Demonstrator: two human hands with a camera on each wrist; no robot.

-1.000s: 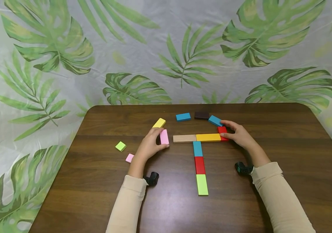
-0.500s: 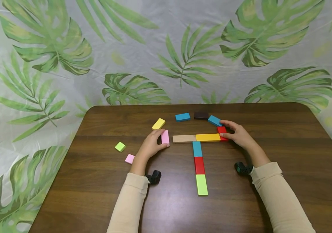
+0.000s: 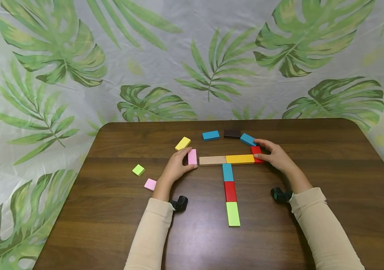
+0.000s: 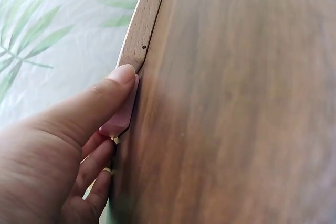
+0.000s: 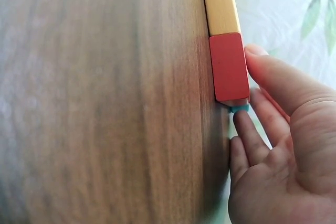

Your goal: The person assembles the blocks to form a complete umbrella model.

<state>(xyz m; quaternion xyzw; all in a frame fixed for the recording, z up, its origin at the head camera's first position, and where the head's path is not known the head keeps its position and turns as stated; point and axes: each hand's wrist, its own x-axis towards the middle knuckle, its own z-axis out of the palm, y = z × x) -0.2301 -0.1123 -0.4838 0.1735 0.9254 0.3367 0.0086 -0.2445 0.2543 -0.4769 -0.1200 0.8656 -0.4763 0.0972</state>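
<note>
My left hand (image 3: 175,165) pinches a pink block (image 3: 192,156) between thumb and fingers, just short of the left end of a bare wood block (image 3: 212,161). That wood block forms a row with an orange-yellow block (image 3: 240,159) and a red block (image 3: 256,150) set crosswise at the right end. Around the red block my right hand (image 3: 277,157) has its thumb and fingers, the index finger at its far end. In the right wrist view the red block's side (image 5: 229,67) meets the orange-yellow one. Below the row, a blue block (image 3: 227,172), a second red block (image 3: 230,191) and a lime block (image 3: 233,214) run toward me.
Behind the row lie a yellow block (image 3: 183,143), a blue block (image 3: 210,135), a dark block (image 3: 232,134) and another blue one near my right fingers. A small lime block (image 3: 138,170) and a small pink block (image 3: 150,184) lie at left on the wooden table (image 3: 94,225).
My left hand has slid slightly right with the pink block, narrowing the gap to the wood block. The right hand holds its place.
</note>
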